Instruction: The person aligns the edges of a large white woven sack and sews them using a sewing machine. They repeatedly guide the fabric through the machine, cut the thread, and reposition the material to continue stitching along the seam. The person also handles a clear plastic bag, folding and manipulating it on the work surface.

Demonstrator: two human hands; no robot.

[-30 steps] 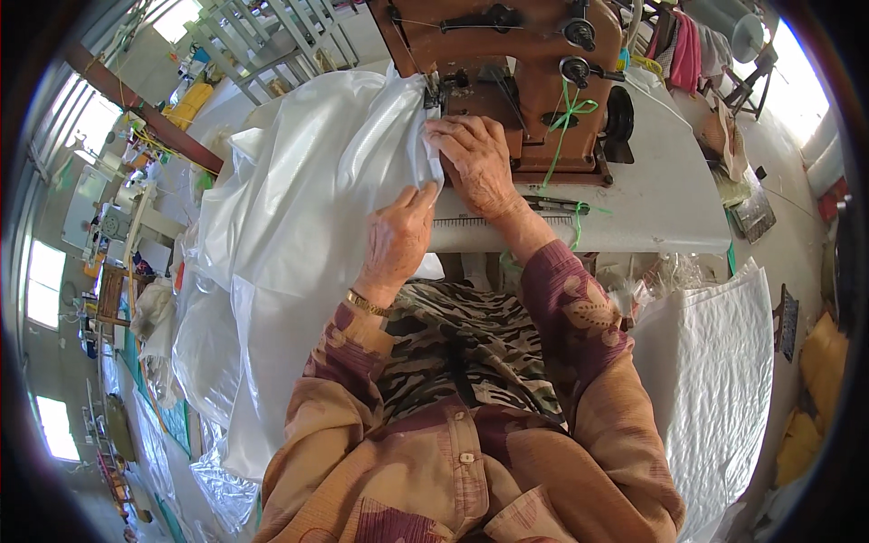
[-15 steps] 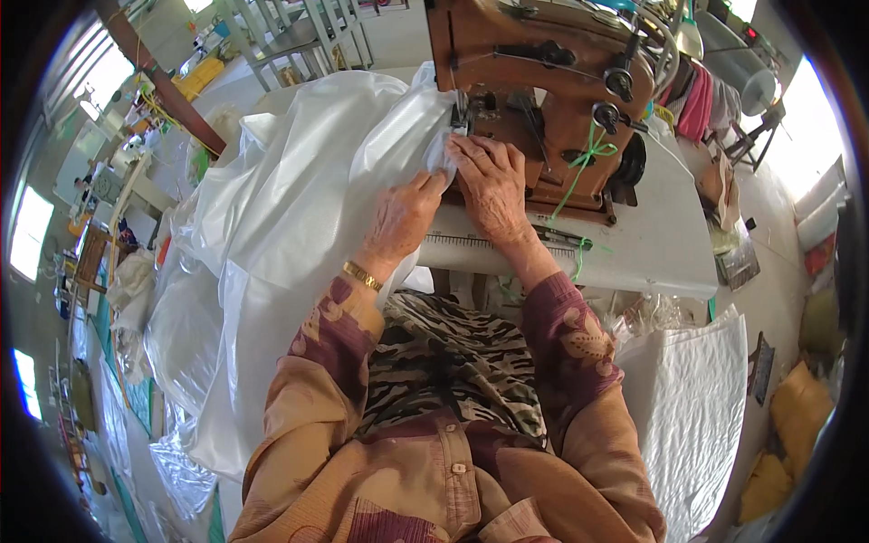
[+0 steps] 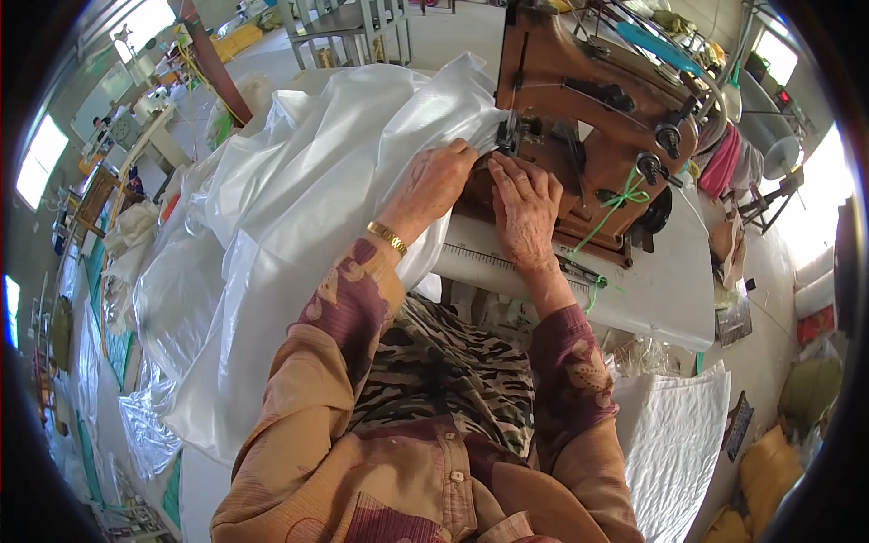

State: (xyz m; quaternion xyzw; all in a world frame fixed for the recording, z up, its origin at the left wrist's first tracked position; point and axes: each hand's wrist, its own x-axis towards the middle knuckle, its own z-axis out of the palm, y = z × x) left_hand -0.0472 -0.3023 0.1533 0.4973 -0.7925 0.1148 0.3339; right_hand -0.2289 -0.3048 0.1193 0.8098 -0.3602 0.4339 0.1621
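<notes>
A large white glossy sheet (image 3: 299, 208) lies in folds over the left of the table and runs up to the presser foot (image 3: 508, 134) of a brown sewing machine (image 3: 588, 81). My left hand (image 3: 434, 185) is closed in a pinch on the sheet's edge, just left of the foot. On the machine bed in front of the foot rests my right hand (image 3: 527, 208), its fingers stretched out beside the sheet's edge; its thumb is hidden. The stitching point itself is too small to make out.
A ruler scale (image 3: 480, 255) runs along the table's front edge, with small black-handled snips (image 3: 579, 270) near it. Green string (image 3: 626, 192) hangs from the machine. White folded material (image 3: 674, 443) stands at the lower right. A metal chair frame (image 3: 348, 32) is beyond the table.
The view has shifted, so the machine sits farther right and lower. My left hand has moved up the sheet's edge toward the foot; my right hand stays in front of it.
</notes>
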